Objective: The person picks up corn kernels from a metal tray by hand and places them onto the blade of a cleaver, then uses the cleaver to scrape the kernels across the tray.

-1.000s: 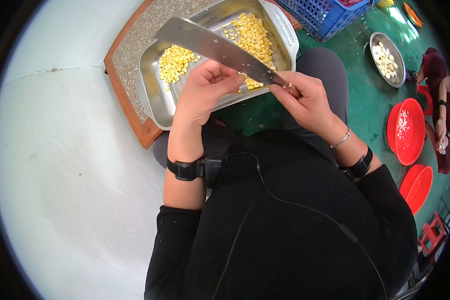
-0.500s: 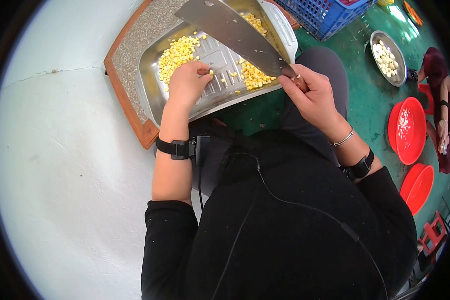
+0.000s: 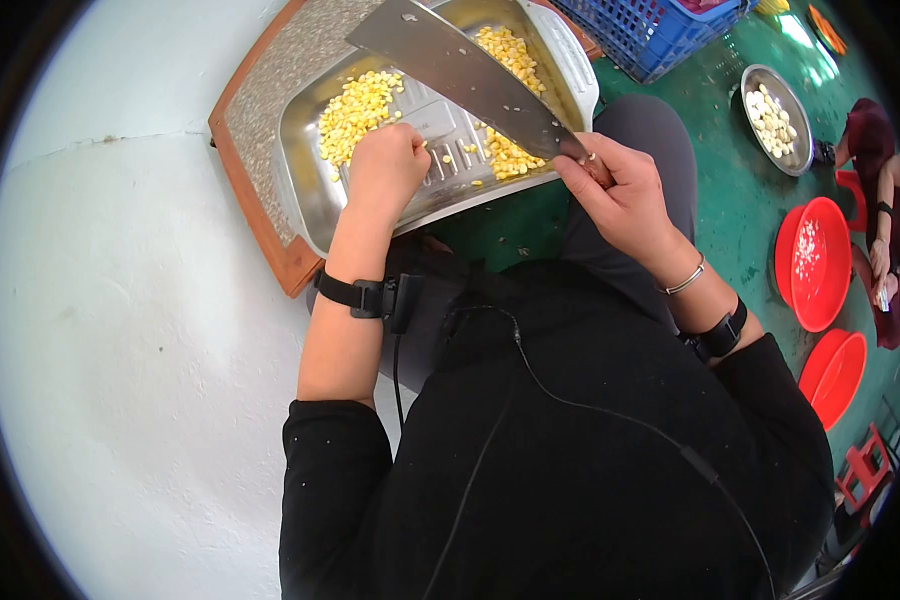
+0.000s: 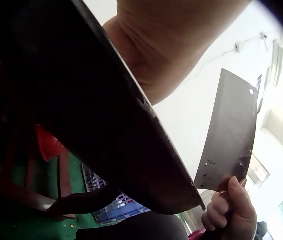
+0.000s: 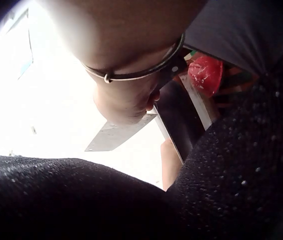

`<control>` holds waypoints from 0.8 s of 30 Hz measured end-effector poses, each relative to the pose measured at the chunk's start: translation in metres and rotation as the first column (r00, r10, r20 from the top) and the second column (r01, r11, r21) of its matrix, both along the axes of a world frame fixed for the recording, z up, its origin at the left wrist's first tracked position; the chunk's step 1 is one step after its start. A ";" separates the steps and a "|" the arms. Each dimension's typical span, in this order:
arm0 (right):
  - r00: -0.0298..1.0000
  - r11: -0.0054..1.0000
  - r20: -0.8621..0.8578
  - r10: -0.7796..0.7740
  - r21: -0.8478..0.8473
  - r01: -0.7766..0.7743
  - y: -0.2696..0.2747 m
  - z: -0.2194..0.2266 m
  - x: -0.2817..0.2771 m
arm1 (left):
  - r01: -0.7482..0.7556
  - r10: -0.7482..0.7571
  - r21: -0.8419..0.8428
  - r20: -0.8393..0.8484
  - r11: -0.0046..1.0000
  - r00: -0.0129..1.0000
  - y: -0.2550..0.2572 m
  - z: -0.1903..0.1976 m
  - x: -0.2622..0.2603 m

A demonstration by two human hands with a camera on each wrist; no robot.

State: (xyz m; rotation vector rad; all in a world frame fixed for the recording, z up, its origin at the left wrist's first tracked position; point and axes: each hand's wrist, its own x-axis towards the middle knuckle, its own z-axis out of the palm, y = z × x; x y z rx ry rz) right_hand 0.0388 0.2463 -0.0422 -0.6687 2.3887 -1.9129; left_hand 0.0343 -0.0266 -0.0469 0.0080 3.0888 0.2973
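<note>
Noting first the change: one left hand, a second ago raised beside the blade above the middle of the tray, now lowered at the near edge of the left heap of yellow kernels; a kernel that showed at its fingertips half a second ago is no longer plain to see. Item, one broad cleaver, its blade swung slightly up and away from the left heap over the same second, little altered since the half-second mark. Significance, as I judge it from where I stand: the work is with the kernels just now, the blade merely held aside. Right hand: grip closed about the cleaver's handle, thumb laid along it, no slack visible; blade slanting across and above the tray. Left hand: fingers look curled inward, knuckles uppermost; how tightly that grip is closed, whether it pinches a kernel, and whether it touches the heap, I cannot tell, the palm side being hidden. Location of the kernels: all in one metal tray, in two heaps, the left one beside the left hand, the right heap of yellow kernels partly covered from view by the blade, a few strays between. Support: one speckled, wood-edged tabletop beneath the tray.
</note>
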 end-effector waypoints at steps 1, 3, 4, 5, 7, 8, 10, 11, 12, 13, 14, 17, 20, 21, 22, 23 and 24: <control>1.000 1.000 -0.009 -0.001 0.010 0.002 0.000 0.000 0.000 | -0.002 0.002 0.000 -0.001 1.000 1.000 -0.001 -0.002 0.000; 1.000 1.000 -0.003 0.004 0.001 -0.004 -0.001 0.000 0.001 | 0.012 -0.012 0.007 -0.038 1.000 0.999 -0.001 -0.006 -0.001; 1.000 1.000 0.004 0.008 -0.008 -0.008 -0.001 0.001 0.001 | 0.011 -0.010 0.007 -0.039 1.000 0.999 0.000 -0.006 -0.001; 1.000 1.000 -0.001 0.008 -0.009 -0.008 -0.003 0.001 0.002 | 0.032 -0.033 -0.018 -0.052 0.999 0.998 0.000 -0.006 -0.002; 1.000 1.000 0.008 0.018 0.007 -0.018 -0.002 0.002 0.002 | 0.050 -0.053 -0.044 -0.063 0.998 0.997 0.001 -0.007 -0.003; 1.000 1.000 0.006 0.018 0.007 -0.018 -0.001 0.001 0.002 | 0.052 -0.059 -0.092 -0.072 0.994 0.996 0.001 -0.010 -0.004; 1.000 1.000 -0.009 0.015 0.005 -0.015 -0.002 0.000 0.002 | 0.052 -0.064 -0.140 -0.082 0.989 0.995 0.002 -0.014 -0.004; 1.000 1.000 -0.011 0.016 0.005 -0.016 -0.002 0.001 0.003 | 0.071 -0.091 -0.180 -0.104 0.981 0.990 0.004 -0.016 -0.003; 1.000 1.000 -0.010 0.013 0.004 -0.013 -0.002 0.001 0.003 | 0.090 -0.119 -0.219 -0.124 0.972 0.985 0.005 -0.017 -0.003; 1.000 1.000 -0.009 0.010 0.003 -0.010 -0.001 0.001 0.003 | 0.090 -0.119 -0.220 -0.125 0.971 0.985 0.006 -0.017 -0.003; 1.000 1.000 -0.010 0.009 0.003 -0.009 -0.001 0.002 0.003 | 0.094 -0.119 -0.221 -0.105 0.971 0.987 0.006 -0.017 -0.004; 1.000 1.000 -0.016 0.008 0.001 -0.008 0.002 0.002 0.003 | 0.055 -0.071 -0.188 -0.077 0.981 0.995 0.010 -0.013 -0.005; 1.000 1.000 -0.020 0.008 0.021 -0.008 0.004 0.004 0.003 | 0.004 -0.010 -0.116 -0.046 0.993 0.999 0.011 -0.006 -0.004; 1.000 1.000 -0.019 0.011 0.028 -0.010 0.005 0.004 0.002 | -0.005 0.003 -0.082 -0.023 0.997 1.000 0.010 -0.004 -0.003; 1.000 0.999 -0.016 0.014 0.034 -0.014 0.006 0.005 0.002 | -0.004 0.002 -0.082 -0.022 0.997 1.000 0.010 -0.003 -0.002; 1.000 0.999 -0.016 0.013 0.034 -0.012 0.006 0.004 0.002 | -0.026 0.027 -0.058 0.010 0.998 1.000 0.008 -0.001 -0.001; 1.000 0.999 -0.012 0.014 0.031 -0.014 0.007 0.003 0.002 | -0.048 0.050 -0.034 0.042 0.998 0.998 0.007 0.000 0.000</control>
